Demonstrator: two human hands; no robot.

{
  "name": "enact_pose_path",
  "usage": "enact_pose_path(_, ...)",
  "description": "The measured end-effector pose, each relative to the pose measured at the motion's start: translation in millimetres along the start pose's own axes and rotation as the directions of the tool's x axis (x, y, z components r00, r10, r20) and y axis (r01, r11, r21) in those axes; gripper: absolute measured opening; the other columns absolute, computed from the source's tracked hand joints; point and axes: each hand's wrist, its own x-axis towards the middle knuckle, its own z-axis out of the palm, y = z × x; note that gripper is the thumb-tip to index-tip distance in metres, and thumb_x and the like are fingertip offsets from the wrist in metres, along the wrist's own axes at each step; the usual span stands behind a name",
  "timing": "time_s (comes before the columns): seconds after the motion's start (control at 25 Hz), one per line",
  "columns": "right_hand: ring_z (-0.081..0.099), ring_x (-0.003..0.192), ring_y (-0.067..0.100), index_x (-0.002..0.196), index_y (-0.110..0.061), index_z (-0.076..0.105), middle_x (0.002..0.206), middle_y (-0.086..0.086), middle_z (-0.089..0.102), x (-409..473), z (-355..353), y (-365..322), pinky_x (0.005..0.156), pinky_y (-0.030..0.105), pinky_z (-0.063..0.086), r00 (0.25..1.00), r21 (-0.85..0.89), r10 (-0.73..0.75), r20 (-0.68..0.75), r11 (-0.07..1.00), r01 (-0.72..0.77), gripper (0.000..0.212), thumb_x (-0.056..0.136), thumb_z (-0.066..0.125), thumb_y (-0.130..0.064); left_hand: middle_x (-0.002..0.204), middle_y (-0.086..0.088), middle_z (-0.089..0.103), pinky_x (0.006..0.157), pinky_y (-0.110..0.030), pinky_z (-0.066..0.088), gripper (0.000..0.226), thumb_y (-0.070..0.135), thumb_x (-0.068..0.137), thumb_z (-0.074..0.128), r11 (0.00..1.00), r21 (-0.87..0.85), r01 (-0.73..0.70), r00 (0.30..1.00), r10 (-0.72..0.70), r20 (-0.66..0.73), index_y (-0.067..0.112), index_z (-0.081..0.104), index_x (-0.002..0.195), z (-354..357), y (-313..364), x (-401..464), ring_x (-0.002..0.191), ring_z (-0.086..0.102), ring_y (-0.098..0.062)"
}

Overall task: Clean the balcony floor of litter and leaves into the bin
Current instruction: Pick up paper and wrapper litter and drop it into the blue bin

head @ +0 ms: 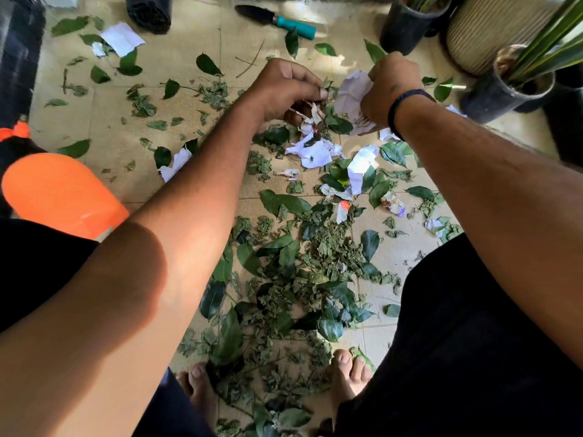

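Note:
Green leaves (318, 269) and torn paper scraps (312, 152) lie scattered over the beige tiled floor (176, 58), thickest between my bare feet (202, 389). My left hand (284, 86) hovers over the far end of the pile, its fingers curled round a bunch of leaves and small paper bits. My right hand (388, 89) is beside it and grips a crumpled white paper (353, 96). The two hands nearly touch. No bin can be made out with certainty.
An orange plastic container (60, 193) stands at the left by my knee. Black plant pots (504, 93) and a ribbed pale pot (492, 29) crowd the right back. A teal-handled trowel (277, 20) lies at the back, with a black bag roll (148, 12) to its left.

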Motion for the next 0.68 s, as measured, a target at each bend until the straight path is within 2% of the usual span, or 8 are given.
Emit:
enact_pose_path(0.12, 0.058, 0.115, 0.030, 0.126, -0.003, 0.056, 0.129, 0.016, 0.057, -4, -7, -3, 0.081, 0.025, 0.043, 0.999, 0.069, 0.042, -0.020, 0.997, -0.041, 0.032, 0.094, 0.055, -0.005, 0.094, -0.020, 0.070, 0.055, -0.032, 0.057, 0.005, 0.008, 0.093, 0.063, 0.999, -0.039, -0.004, 0.996, 0.007, 0.088, 0.010, 0.064, 0.089, 6, 10, -5, 0.070, 0.069, -0.025)
enact_pose_path(0.2, 0.057, 0.118, 0.030, 0.127, -0.003, 0.056, 0.129, 0.015, 0.057, -8, -12, -7, 0.086, 0.028, 0.046, 1.000, 0.082, 0.012, -0.027, 0.997, -0.009, 0.032, 0.095, 0.056, -0.007, 0.088, -0.016, 0.073, 0.046, -0.026, 0.053, 0.004, 0.009, 0.093, 0.066, 1.000, -0.012, -0.022, 0.994, 0.024, 0.110, 0.008, 0.063, 0.095, 12, 18, -11, 0.059, 0.068, -0.021)
enact_pose_path(0.28, 0.057, 0.111, 0.028, 0.116, -0.004, 0.058, 0.117, 0.012, 0.060, -9, -15, -9, 0.080, 0.028, 0.043, 0.999, 0.088, -0.007, -0.032, 0.996, 0.010, 0.021, 0.096, 0.054, -0.009, 0.077, -0.010, 0.074, 0.040, -0.021, 0.045, 0.015, 0.009, 0.087, 0.075, 0.996, 0.066, -0.061, 0.993, 0.054, 0.102, 0.008, 0.063, 0.098, 14, 25, -14, 0.049, 0.063, -0.014)
enact_pose_path(0.36, 0.051, 0.095, 0.025, 0.098, -0.007, 0.056, 0.097, 0.007, 0.056, -11, -17, -10, 0.074, 0.026, 0.037, 0.999, 0.079, -0.014, -0.035, 0.997, 0.017, 0.005, 0.097, 0.052, -0.009, 0.075, -0.008, 0.073, 0.038, -0.019, 0.039, 0.024, 0.013, 0.079, 0.085, 0.985, 0.147, -0.088, 0.996, 0.083, 0.041, 0.009, 0.066, 0.094, 14, 30, -15, 0.044, 0.057, -0.008)
enact_pose_path(0.4, 0.048, 0.091, 0.023, 0.098, -0.008, 0.055, 0.094, 0.006, 0.052, -12, -18, -11, 0.074, 0.025, 0.036, 0.999, 0.072, -0.024, -0.041, 0.997, 0.026, 0.004, 0.097, 0.052, -0.009, 0.075, -0.007, 0.071, 0.037, -0.018, 0.037, 0.028, 0.015, 0.074, 0.089, 0.981, 0.172, -0.090, 0.996, 0.092, -0.006, 0.009, 0.067, 0.090, 13, 32, -16, 0.042, 0.054, -0.006)
enact_pose_path(0.52, 0.047, 0.088, 0.021, 0.116, -0.006, 0.061, 0.099, 0.005, 0.052, -13, -20, -10, 0.074, 0.023, 0.037, 0.998, 0.083, -0.028, -0.059, 0.996, 0.033, 0.021, 0.097, 0.052, -0.009, 0.067, 0.000, 0.066, 0.038, -0.016, 0.034, 0.036, 0.026, 0.064, 0.095, 0.973, 0.217, -0.073, 0.985, 0.105, -0.136, 0.013, 0.065, 0.079, 15, 34, -18, 0.040, 0.049, -0.005)
enact_pose_path(0.68, 0.049, 0.087, 0.023, 0.115, -0.004, 0.063, 0.096, 0.007, 0.054, -16, -20, -12, 0.073, 0.025, 0.037, 0.998, 0.106, -0.039, -0.055, 0.993, 0.045, 0.022, 0.097, 0.053, -0.009, 0.058, 0.007, 0.051, 0.044, -0.018, 0.032, 0.042, 0.038, 0.069, 0.092, 0.967, 0.247, -0.064, 0.969, 0.120, -0.217, 0.017, 0.055, 0.063, 14, 23, -16, 0.043, 0.039, -0.005)
